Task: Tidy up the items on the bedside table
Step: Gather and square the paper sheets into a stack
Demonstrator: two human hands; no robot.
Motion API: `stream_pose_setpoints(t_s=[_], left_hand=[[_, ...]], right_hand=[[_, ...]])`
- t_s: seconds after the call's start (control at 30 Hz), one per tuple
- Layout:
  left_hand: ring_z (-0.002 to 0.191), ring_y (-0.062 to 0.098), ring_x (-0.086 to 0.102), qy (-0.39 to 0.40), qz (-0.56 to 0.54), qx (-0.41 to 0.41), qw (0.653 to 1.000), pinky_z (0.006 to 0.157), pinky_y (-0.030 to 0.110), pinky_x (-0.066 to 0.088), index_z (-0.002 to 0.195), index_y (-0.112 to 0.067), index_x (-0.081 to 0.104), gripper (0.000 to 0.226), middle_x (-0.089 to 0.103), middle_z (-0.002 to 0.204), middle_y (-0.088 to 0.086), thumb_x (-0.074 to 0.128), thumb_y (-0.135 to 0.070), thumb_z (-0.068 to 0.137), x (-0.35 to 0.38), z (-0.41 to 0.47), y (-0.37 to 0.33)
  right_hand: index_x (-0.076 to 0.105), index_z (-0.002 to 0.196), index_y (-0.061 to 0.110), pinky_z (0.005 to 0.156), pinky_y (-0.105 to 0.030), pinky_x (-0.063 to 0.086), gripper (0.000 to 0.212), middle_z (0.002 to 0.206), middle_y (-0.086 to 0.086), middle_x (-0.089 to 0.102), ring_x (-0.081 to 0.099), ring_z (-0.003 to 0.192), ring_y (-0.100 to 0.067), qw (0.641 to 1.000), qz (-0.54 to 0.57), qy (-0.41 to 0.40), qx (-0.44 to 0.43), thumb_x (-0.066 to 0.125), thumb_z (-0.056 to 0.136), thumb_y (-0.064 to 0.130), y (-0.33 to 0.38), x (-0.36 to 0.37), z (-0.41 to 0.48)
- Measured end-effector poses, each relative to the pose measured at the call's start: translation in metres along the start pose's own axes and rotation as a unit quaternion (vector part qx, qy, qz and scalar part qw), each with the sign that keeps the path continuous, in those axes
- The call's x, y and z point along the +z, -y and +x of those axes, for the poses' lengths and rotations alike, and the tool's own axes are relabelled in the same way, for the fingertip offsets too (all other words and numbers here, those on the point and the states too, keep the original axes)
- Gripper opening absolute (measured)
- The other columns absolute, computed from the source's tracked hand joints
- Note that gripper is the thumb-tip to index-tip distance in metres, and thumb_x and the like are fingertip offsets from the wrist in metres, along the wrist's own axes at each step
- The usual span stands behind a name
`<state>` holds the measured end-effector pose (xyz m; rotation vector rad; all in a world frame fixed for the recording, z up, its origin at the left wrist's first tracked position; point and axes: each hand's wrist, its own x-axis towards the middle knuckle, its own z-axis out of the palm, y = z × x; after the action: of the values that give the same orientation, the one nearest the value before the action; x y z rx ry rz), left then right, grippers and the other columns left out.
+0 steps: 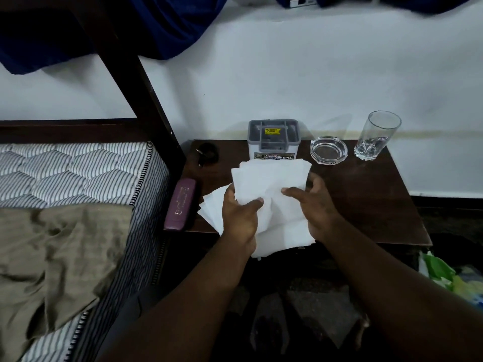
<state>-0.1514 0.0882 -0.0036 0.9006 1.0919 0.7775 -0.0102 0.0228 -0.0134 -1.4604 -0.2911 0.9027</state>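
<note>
A fanned stack of white paper sheets (271, 178) is held above the near edge of the dark wooden bedside table (366, 199). My left hand (240, 215) grips the stack's left side, thumb on top. My right hand (316, 205) holds the right side, thumb pressed on the top sheet and fingers curled behind. Behind the papers stands a grey and white organiser box (273, 138). To its right sit a glass ashtray (328, 150) and an empty drinking glass (377, 135).
A purple case (180, 205) lies at the table's left edge against the striped mattress (78, 168), with a small black object (207, 152) at the back left. Olive cloth (52, 257) covers the bed. A green bag (444, 273) lies on the floor at right.
</note>
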Motion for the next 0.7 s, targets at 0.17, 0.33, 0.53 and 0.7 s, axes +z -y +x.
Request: stream_pose_setpoints(t_s=[0.17,0.33,0.53,0.7], left_hand=[[0.099,0.027,0.071,-0.085,0.051,-0.022,0.995,0.093,0.046,0.059,0.128,-0.012,0.061,0.050,0.074,0.112,0.008,0.072,0.005,0.083,-0.014,0.004,0.005],[0.099,0.020,0.068,-0.123,0.195,0.037,0.972,0.094,0.039,0.057,0.126,-0.018,0.061,0.045,0.069,0.111,-0.001,0.069,-0.011,0.083,-0.022,0.000,0.006],[0.138,0.033,0.037,-0.153,0.408,0.027,0.900,0.110,0.045,0.039,0.150,-0.019,0.043,0.072,0.042,0.150,0.007,0.071,-0.027,0.084,-0.025,0.002,0.007],[0.140,0.035,0.033,-0.150,0.439,0.026,0.886,0.110,0.044,0.039,0.154,-0.015,0.036,0.077,0.035,0.156,0.009,0.069,-0.023,0.085,-0.025,0.002,0.011]], right_hand=[[0.054,0.124,0.012,0.078,-0.037,0.061,0.052,0.104,-0.010,0.072,0.070,0.086,-0.019,0.989,-0.141,-0.001,-0.031,0.077,0.079,-0.002,-0.003,0.017,-0.001],[0.056,0.123,0.011,0.088,-0.025,0.047,0.047,0.113,-0.004,0.070,0.067,0.103,-0.026,0.933,-0.341,0.004,-0.117,0.076,0.081,0.013,-0.018,0.029,-0.002],[0.051,0.138,0.009,0.101,-0.035,0.042,0.055,0.131,-0.013,0.061,0.056,0.122,-0.035,0.865,-0.462,0.017,-0.197,0.068,0.086,0.017,-0.023,0.036,-0.005],[0.050,0.140,0.014,0.101,-0.046,0.041,0.063,0.142,-0.015,0.048,0.043,0.129,-0.039,0.810,-0.553,-0.015,-0.193,0.070,0.082,0.028,-0.027,0.038,-0.004]])
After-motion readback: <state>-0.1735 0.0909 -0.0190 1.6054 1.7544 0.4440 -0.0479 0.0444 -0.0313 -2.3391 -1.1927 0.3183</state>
